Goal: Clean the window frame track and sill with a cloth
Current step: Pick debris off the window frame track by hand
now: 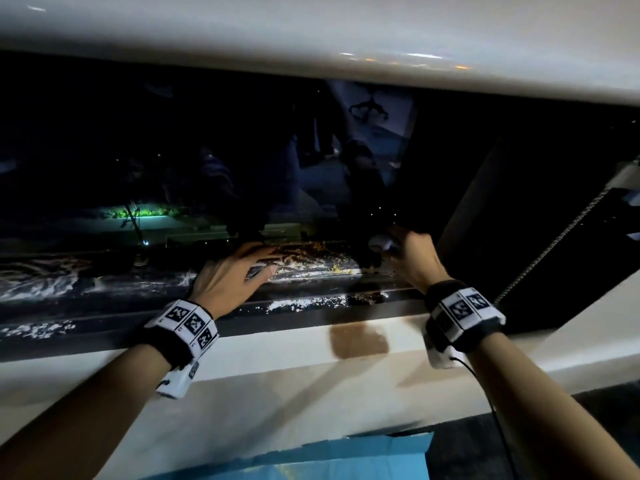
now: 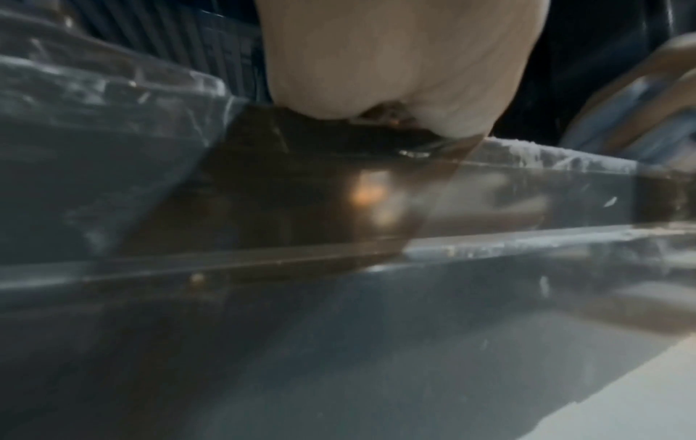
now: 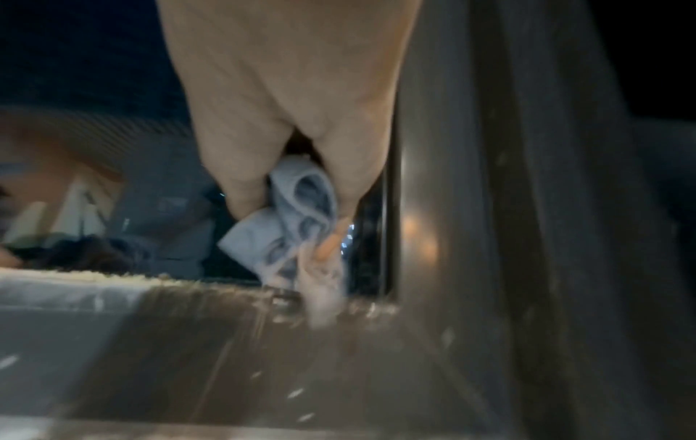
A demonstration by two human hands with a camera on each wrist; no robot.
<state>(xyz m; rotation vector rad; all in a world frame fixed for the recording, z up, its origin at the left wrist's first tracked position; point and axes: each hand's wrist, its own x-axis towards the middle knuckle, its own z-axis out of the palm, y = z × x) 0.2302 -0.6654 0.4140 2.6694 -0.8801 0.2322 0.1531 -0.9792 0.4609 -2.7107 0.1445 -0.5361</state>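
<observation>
Surrounding the work area: dark window glass (image 1: 214, 161) behind, pale wall ledge (image 1: 277, 355) w/ a brown stain (image 1: 358, 339) in front, blue sheet (image 1: 311, 459) below, beaded blind cord (image 1: 554, 244) at right. Vertical frame post (image 3: 452, 208) stands just beside the right hand (image 1: 414, 258), closing off the corner.

Cloth (image 3: 290, 220) is bunched in the right hand, fingers curled round it, its lower end hanging down to touch the track (image 1: 311, 268) at the corner by the post. Left hand (image 1: 230, 277) lies flat on the track, fingers spread, approx. mid-frame, apart from the cloth.

Cloth: pale blue-grey, soft, crumpled. Track: dark, glossy, ridged lengthwise, streaked w/ white residue and yellowish crumbs (image 1: 325, 244). Sill (image 1: 104, 327): dark strip, white specks.
</observation>
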